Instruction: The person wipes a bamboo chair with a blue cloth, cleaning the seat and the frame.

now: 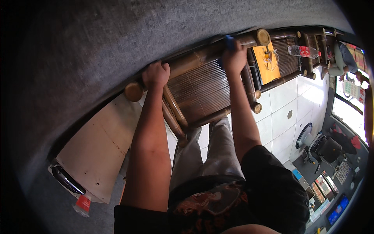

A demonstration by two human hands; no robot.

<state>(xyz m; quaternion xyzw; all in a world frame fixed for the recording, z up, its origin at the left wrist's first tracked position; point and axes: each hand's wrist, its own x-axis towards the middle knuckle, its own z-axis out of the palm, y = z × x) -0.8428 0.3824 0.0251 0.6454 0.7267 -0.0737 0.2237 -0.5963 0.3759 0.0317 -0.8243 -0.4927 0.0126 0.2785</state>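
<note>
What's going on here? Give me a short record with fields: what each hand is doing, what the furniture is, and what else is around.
left hand: left hand closed around the thick bamboo top rail of a brown bamboo bench
right hand: right hand pressing a blue cloth on the same rail
furniture: slatted bamboo seat, round pole frame
behind: grey wall
floor: white tiles
on the next seat: clear plastic bottle with red label, orange flat item
left side: pale board
</note>
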